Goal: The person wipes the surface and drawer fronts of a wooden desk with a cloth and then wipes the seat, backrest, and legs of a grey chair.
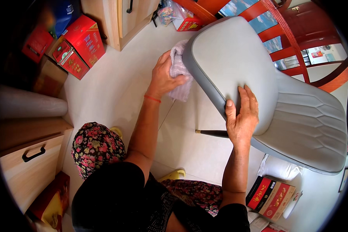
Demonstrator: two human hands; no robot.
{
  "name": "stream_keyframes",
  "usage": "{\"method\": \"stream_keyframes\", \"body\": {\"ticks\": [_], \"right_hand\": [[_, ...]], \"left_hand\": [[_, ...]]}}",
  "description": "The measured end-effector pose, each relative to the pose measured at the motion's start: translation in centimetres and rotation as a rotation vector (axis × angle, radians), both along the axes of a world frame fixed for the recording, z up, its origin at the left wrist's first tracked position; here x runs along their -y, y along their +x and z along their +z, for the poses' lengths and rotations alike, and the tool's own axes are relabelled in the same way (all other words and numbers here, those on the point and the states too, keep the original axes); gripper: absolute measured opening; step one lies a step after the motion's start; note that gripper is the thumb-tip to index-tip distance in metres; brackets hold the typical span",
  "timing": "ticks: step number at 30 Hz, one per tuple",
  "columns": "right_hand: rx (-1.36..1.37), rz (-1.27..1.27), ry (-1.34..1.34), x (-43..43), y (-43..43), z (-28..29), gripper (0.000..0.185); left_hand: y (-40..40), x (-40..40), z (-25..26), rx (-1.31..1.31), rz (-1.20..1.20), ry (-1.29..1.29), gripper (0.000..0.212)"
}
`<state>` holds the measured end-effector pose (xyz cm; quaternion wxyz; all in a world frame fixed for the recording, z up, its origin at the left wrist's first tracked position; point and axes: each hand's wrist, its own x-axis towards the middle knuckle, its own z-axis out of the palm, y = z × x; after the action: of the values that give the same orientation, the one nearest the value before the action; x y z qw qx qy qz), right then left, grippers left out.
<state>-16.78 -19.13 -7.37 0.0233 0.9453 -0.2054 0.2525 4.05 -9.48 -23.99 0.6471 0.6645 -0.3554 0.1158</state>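
Observation:
A grey upholstered chair (pixel 232 49) with a quilted backrest and a dark tapered leg stands before me. My left hand (pixel 165 75) grips a light purple cloth (pixel 179 69) at the near left edge of the seat. The cloth is bunched and touches the seat's darker side, and its lower end hangs down. My right hand (pixel 243 116) rests on the seat's edge, thumb at the rim and fingers spread over the top, holding no loose object. The chair's other legs are mostly hidden.
Red boxes (pixel 87 40) and a wooden cabinet (pixel 107 20) stand at the upper left. A drawer unit (pixel 32 159) is at the left. Behind the chair is a red wooden frame (pixel 290 37). A printed carton (pixel 269 197) and white bag (pixel 278 168) lie at the lower right.

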Motion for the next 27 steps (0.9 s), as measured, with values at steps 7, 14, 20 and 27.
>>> {"method": "stream_keyframes", "body": {"ticks": [7, 14, 20, 27], "right_hand": [[-0.025, -0.010, -0.010, 0.1, 0.2, -0.1, 0.048], [-0.014, -0.011, -0.014, 0.0, 0.6, -0.2, 0.048], [0.014, 0.018, -0.069, 0.9, 0.0, -0.2, 0.046], [0.896, -0.143, -0.365, 1.6, -8.1, 9.5, 0.041]], "left_hand": [[-2.1, 0.3, -5.5, -0.219, 0.240, 0.197, 0.070], [-3.1, 0.9, -9.7, -0.282, 0.403, 0.213, 0.072], [-1.0, 2.6, -0.1, -0.097, 0.141, -0.210, 0.075], [0.4, 0.2, 2.6, -0.347, -0.320, -0.018, 0.054]]}}
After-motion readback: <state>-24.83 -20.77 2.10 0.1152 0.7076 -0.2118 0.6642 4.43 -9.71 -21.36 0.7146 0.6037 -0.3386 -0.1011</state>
